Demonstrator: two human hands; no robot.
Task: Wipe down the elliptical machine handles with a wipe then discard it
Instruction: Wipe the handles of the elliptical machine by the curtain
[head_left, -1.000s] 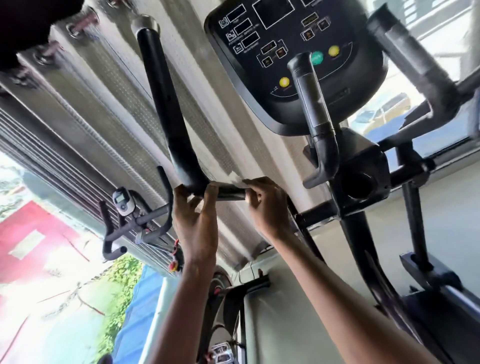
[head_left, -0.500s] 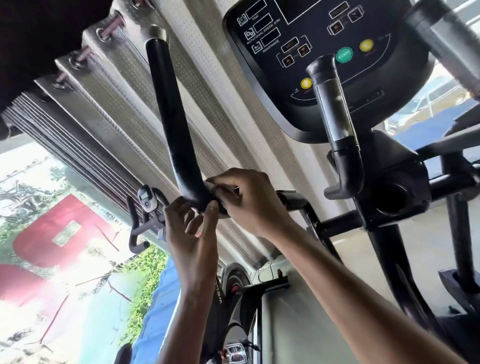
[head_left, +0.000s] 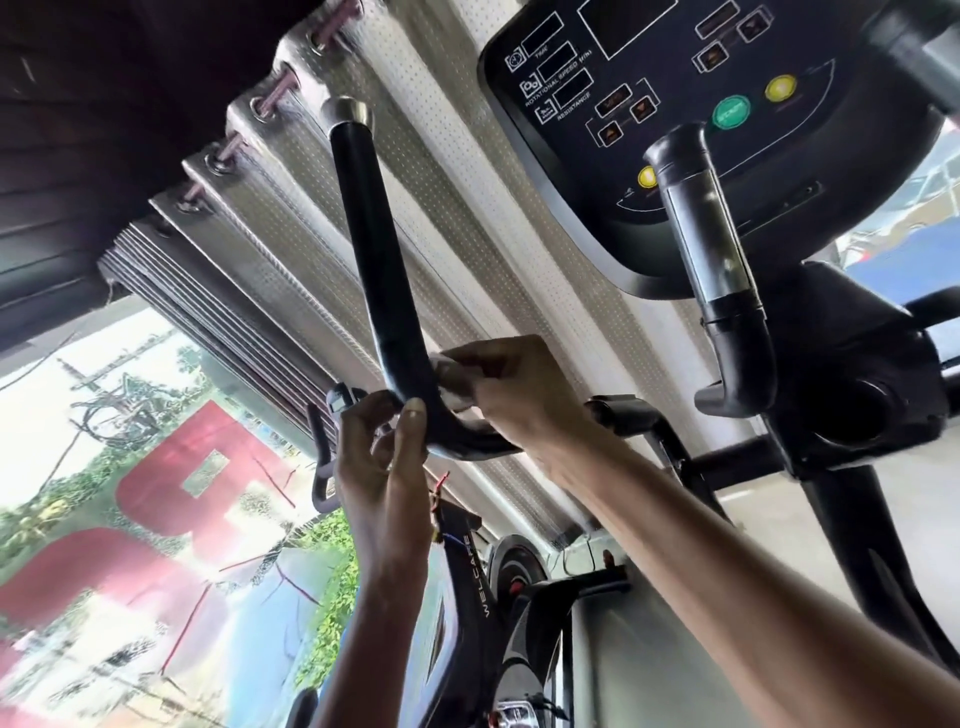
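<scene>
Step in hand, by judgement: wiping, first of the two; discard not yet begun. Location: on the elliptical (head_left: 857, 395), below and left of the console (head_left: 675, 62), at the bend of the long handle (head_left: 374, 249), between upright shaft and lower bar.

Right hand (head_left: 519, 400): fingers curled round the wipe (head_left: 452, 382), pressing it to the inner side of that bend. Left hand (head_left: 379, 467): thumb tip touching the outer side of the same bend, fingers loosely curled just beside the bar; cannot tell whether clamped on it or only steadying. Wipe mostly hidden under the right fingers, only a pale crumpled edge showing.

Next move, by judgement: calls for sliding the wipe up the shaft toward the chrome cap, grip wrapped full round to cover the back face too; left hand to brace low or get clear of the path. After that, the short handle (head_left: 711, 244) with its sensor plate, well apart to the right, then the third handle (head_left: 914, 36), blurred at the top right edge. No bin in view; calls for a look round before discard.

Count, large to small:
- elliptical 1
- bike (head_left: 498, 597) behind, 1
- console 1
- handles in view 3
- hands 2
- wipe 1
- round console buttons: green 1, yellow 2
</scene>
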